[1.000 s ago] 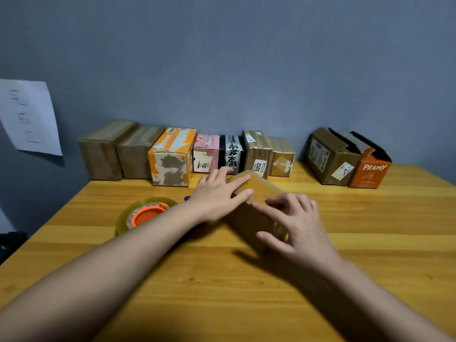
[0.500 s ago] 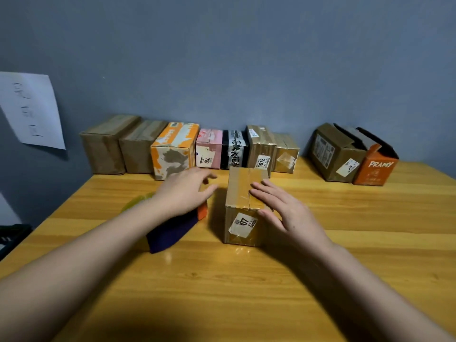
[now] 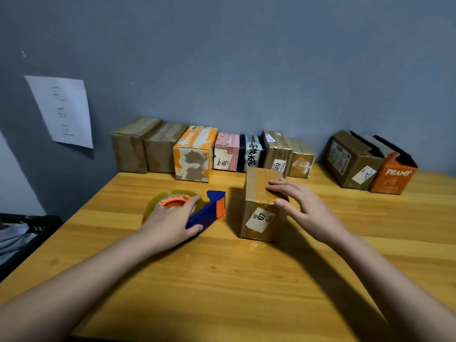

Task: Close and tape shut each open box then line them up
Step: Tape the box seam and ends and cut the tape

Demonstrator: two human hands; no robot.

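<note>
A brown cardboard box (image 3: pixel 259 208) with a "07" label stands upright mid-table, its top flaps closed. My right hand (image 3: pixel 302 206) rests on its top with straight fingers pressing the flaps. To its left lies a blue and orange tape dispenser (image 3: pixel 209 208) with a clear tape roll (image 3: pixel 170 201). My left hand (image 3: pixel 172 223) lies over the dispenser, fingers curled round its blue handle and roll. Several closed boxes (image 3: pixel 195 154) stand in a row along the back wall. At the back right, a brown box (image 3: pixel 352 159) and an orange "PRAMY" box (image 3: pixel 394 176) have open flaps.
The wooden table (image 3: pixel 222 280) meets a grey wall at the back. A white paper sheet (image 3: pixel 61 109) hangs on the wall at left. A dark bin (image 3: pixel 22 233) with cloth sits off the table's left edge.
The box was turned upright and now stands still. My left hand left the box and moved left onto the tape dispenser. My right hand stays on the box top.
</note>
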